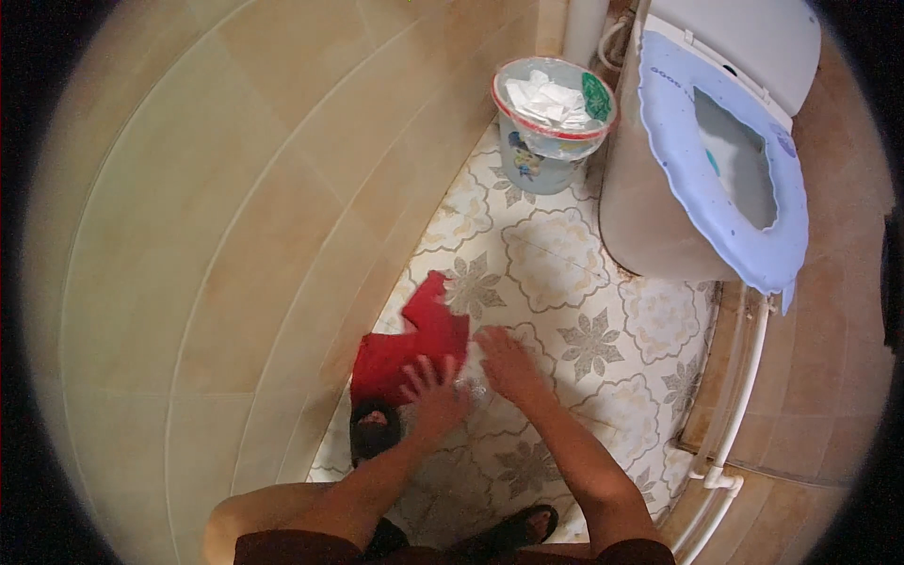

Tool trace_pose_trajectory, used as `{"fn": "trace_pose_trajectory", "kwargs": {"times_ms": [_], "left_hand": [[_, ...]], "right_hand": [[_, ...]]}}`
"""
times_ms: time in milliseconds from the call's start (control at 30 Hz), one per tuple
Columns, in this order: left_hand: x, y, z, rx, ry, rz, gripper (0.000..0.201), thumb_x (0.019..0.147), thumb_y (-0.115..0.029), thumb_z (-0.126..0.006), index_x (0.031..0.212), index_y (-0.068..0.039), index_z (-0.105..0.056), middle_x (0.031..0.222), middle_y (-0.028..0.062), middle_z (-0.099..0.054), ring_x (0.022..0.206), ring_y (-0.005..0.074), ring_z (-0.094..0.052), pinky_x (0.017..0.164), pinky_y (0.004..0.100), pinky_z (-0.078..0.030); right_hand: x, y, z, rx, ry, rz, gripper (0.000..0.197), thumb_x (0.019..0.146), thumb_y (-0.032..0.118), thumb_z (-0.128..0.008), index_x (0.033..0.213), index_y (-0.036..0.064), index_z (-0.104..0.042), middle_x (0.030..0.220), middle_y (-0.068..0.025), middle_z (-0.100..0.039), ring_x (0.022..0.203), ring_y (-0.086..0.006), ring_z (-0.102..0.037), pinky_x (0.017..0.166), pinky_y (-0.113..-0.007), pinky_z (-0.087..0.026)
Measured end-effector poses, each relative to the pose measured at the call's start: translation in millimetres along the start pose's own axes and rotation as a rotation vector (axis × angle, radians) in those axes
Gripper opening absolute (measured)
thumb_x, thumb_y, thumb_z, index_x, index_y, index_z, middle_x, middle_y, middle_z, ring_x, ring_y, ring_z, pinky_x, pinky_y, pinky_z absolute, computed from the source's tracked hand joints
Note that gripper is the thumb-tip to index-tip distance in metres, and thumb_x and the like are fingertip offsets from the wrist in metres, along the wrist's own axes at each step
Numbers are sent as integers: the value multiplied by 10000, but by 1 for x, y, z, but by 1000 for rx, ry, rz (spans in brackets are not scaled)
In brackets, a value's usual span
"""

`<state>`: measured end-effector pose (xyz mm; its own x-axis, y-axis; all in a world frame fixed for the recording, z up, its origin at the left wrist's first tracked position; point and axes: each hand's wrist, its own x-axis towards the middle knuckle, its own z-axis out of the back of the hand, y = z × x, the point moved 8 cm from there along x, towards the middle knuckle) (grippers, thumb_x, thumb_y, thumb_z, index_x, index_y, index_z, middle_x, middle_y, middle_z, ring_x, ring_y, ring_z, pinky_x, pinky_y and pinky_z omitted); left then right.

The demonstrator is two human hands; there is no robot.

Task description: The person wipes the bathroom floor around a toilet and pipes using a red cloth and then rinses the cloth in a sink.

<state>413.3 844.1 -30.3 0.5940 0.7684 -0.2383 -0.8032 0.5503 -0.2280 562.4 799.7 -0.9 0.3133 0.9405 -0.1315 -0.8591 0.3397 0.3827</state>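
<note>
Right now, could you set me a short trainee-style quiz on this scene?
1. True or false: the toilet lid is raised.
2. In this view, which hand overlaps the red cloth?
3. What shows inside the bin: (a) bottles, (b) white paper or (c) fruit?

Key:
1. True.
2. The left hand.
3. (b), white paper.

The left hand [435, 391] is spread over the edge of a red cloth [388, 363], too blurry to tell if they touch. The right hand [508, 363] is near it. Past both hands stand a bin [543, 172] and a toilet [636, 212].
</note>
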Motion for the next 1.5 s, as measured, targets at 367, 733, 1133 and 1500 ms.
{"fn": "trace_pose_trajectory", "kwargs": {"times_ms": [367,733,1133,1500], "left_hand": [[41,-18,26,11,76,-449,482,880,-461,-448,1319,-262,-441,1430,149,-284,1325,425,-189,1020,620,-179],[15,78,60,12,-185,319,461,851,-346,-501,1284,-195,-461,1264,168,-422,1095,382,-409,828,541,-399],[-63,-163,-65,-506,216,-592,487,806,-276,-548,1272,-153,-476,1211,211,-440,1077,409,-442,899,519,-390],[-93,-75,29,459,858,-1210,194,783,-189,-544,920,-61,-595,909,148,-623,845,339,-603,718,477,-470]], "right_hand": [[-11,-1,7,-54,96,-41,554,836,185,-556,1352,228,-362,1380,-172,-336,1228,-386,-361,1004,-489,-319],[12,97,-30,8,154,172,525,830,192,-530,1326,108,-380,1173,-149,-515,1128,-300,-459,933,-482,-354],[-176,-177,14,-251,76,-227,289,716,190,-621,993,171,-540,951,-135,-585,911,-330,-572,771,-465,-438],[-187,-54,-18,-135,75,-222,818,771,590,-550,1433,256,-205,1463,-267,-75,1297,-541,-108,957,-660,-235]]}}
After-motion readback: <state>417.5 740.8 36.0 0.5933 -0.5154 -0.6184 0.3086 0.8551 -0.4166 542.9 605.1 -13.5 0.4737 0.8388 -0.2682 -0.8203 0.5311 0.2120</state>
